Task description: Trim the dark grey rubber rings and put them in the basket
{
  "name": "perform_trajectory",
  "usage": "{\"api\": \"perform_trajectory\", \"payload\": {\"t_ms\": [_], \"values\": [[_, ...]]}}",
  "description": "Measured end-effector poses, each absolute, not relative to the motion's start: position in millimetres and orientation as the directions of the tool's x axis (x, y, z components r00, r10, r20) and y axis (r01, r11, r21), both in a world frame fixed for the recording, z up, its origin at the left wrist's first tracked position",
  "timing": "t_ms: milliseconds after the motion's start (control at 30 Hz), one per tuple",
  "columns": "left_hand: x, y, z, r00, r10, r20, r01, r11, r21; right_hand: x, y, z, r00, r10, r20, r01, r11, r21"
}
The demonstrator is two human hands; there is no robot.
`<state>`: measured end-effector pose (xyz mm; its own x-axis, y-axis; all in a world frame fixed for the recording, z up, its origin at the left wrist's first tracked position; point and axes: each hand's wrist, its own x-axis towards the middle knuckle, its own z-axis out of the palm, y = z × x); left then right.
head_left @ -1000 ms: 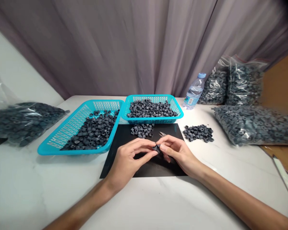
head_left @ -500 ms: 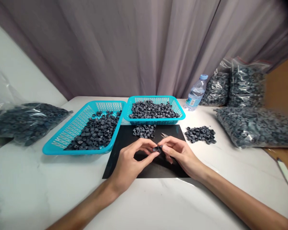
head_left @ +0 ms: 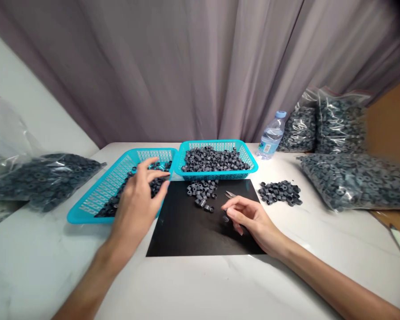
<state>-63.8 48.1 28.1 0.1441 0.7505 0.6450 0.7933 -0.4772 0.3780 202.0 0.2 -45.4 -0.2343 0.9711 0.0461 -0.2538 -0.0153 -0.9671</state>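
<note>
My left hand [head_left: 138,200] reaches over the near right corner of the left turquoise basket [head_left: 86,206], fingers stretched out above the dark grey rings [head_left: 153,184] in it, with nothing visible in its grip. My right hand [head_left: 250,218] rests on the black mat [head_left: 186,233], fingers loosely extended to the left. Its fingertips are right beside a single small ring [head_left: 226,218] lying on the mat. A little heap of rings [head_left: 202,190] sits at the mat's far edge, and small metal snips [head_left: 230,194] lie just beyond my right hand.
A second turquoise basket [head_left: 220,174] full of rings stands behind the mat. A loose pile of rings [head_left: 280,192] lies to the right. A water bottle [head_left: 270,135] and plastic bags of rings [head_left: 353,180] fill the right side. Another bag [head_left: 43,175] lies at left.
Both hands held one ring together over the mat. Now my left hand has swung left over the left basket, and my right hand has dropped onto the mat.
</note>
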Motion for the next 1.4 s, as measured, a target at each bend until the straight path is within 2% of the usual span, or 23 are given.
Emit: {"api": "perform_trajectory", "payload": {"t_ms": [100,200,300,367,500,567,700,900,1167,1400], "values": [[-72.3,54.9,33.1,0.144,0.729,0.669,0.858,-0.429,0.282,200.2,0.1,-44.7,-0.230,0.972,0.049,-0.259,-0.013,-0.966],[-48.4,36.1,26.5,0.281,0.669,0.688,0.800,-0.559,0.217,198.4,0.0,-45.2,-0.224,0.973,0.057,-0.271,-0.006,-0.963],[-15.5,9.3,11.4,0.453,0.630,0.631,0.647,-0.719,0.253,197.7,0.0,-45.0,-0.223,0.973,0.051,-0.283,-0.014,-0.959],[-1.6,-1.4,-0.2,0.506,0.621,0.599,0.567,-0.763,0.312,198.0,-0.1,-44.4,-0.235,0.971,0.050,-0.291,-0.021,-0.957],[1.8,-1.1,-15.7,0.478,0.650,0.591,0.451,-0.758,0.471,199.5,-0.1,-44.1,-0.253,0.966,0.053,-0.300,-0.026,-0.954],[-2.0,2.7,-17.1,0.488,0.640,0.594,0.412,-0.769,0.489,200.3,0.2,-45.3,-0.250,0.967,0.052,-0.312,-0.030,-0.950],[-6.1,4.9,-14.1,0.558,0.574,0.599,0.375,-0.819,0.435,201.6,1.5,-47.1,-0.245,0.969,0.045,-0.320,-0.037,-0.947],[-5.9,2.6,-15.9,0.534,0.564,0.630,0.407,-0.825,0.393,202.1,1.5,-45.2,-0.146,0.988,0.054,-0.306,0.007,-0.952],[-5.1,4.2,-11.6,0.517,0.557,0.651,0.458,-0.822,0.339,201.7,0.8,-49.3,-0.167,0.983,0.070,-0.269,0.023,-0.963],[-4.1,5.9,-12.4,0.484,0.576,0.659,0.440,-0.811,0.386,201.4,0.0,-48.3,-0.212,0.975,0.062,-0.270,0.003,-0.963]]}}
